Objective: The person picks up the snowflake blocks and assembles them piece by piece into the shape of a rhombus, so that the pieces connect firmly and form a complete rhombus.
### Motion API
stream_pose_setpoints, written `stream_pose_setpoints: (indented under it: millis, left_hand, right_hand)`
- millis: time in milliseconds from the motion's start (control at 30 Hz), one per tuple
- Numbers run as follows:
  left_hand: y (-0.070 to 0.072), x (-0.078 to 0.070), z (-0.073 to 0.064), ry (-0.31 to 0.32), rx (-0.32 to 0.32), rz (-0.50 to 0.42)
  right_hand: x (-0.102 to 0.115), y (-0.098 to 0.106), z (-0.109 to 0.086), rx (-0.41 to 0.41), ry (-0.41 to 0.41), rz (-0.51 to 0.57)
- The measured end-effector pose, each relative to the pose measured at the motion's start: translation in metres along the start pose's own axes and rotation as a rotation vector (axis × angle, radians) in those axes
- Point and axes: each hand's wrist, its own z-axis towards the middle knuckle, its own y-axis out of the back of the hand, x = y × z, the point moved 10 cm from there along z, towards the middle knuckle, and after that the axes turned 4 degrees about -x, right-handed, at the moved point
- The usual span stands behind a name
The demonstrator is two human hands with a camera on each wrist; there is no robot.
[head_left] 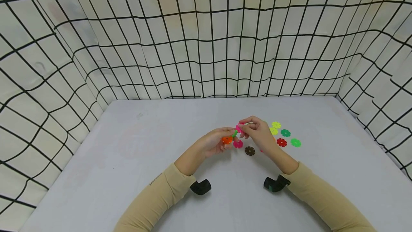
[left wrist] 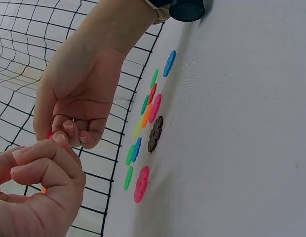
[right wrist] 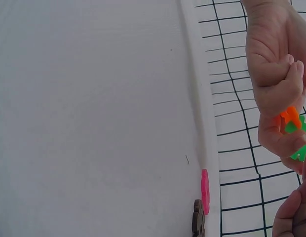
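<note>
Nearest my head camera, the left tan sleeve (head_left: pixel 154 199) ran in from seven o'clock and the right tan sleeve (head_left: pixel 325 198) from five, each with a black wrist mount (head_left: pixel 201 187) by its cuff. Over the white table (head_left: pixel 96 160), I saw the left hand (head_left: pixel 212 143) pinching a green disc (head_left: pixel 235 134) with an orange disc (head_left: pixel 227 140) against it; I couldn't tell whether the two were slotted together. At its two o'clock, the right hand (head_left: pixel 260 132) pinched a hot-pink disc (head_left: pixel 239 128) between thumb and fingers, just beside the green one. Taking the right hand as my clock's centre, a loose pink disc (head_left: pixel 238 144) lay at eight o'clock, a brown disc (head_left: pixel 249 151) at seven, a yellow disc (head_left: pixel 276 125) at two, a dark green disc (head_left: pixel 285 133) at three and a red disc (head_left: pixel 281 142) at four. My left wrist view also showed a blue disc (left wrist: pixel 169 63) on the table. A black-gridded white wall (head_left: pixel 219 53) stood at twelve.
</note>
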Motion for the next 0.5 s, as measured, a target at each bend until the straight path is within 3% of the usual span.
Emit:
stream_pose_setpoints:
  millis: [500]
  left_hand:
    - [-0.0026, -0.0064, 0.0001, -0.038, -0.01, -0.044]
  right_hand:
    - [-0.0002, -0.0061, -0.0034, -0.041, -0.034, 0.028]
